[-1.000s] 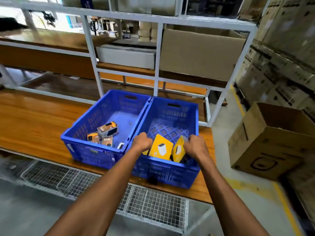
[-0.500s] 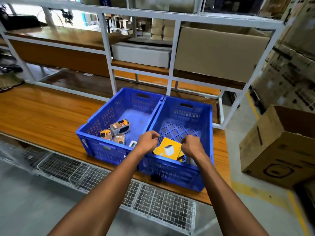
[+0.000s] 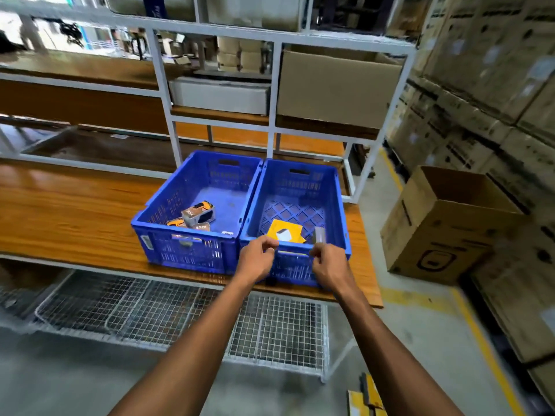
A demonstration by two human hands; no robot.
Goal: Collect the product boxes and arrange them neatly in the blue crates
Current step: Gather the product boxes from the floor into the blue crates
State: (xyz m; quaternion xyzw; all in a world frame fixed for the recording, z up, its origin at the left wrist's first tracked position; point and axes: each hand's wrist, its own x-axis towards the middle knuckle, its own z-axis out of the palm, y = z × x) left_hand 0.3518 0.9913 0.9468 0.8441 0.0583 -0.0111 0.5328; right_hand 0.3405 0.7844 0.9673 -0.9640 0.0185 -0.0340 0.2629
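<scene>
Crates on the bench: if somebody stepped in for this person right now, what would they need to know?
Left hand: loosely curled at the right crate's near rim, apparently holding nothing.
Right hand: also at that rim, seemingly pinching a small pale item; too blurred to be sure.
Right crate: a yellow box lies flat near the front.
Left crate: a few grey-and-orange boxes lie jumbled in its front corner.
Done: several boxes are in the crates.
Left: neaten the jumbled boxes, fetch more. An open carton stands on the floor to the right, contents unseen.
</scene>
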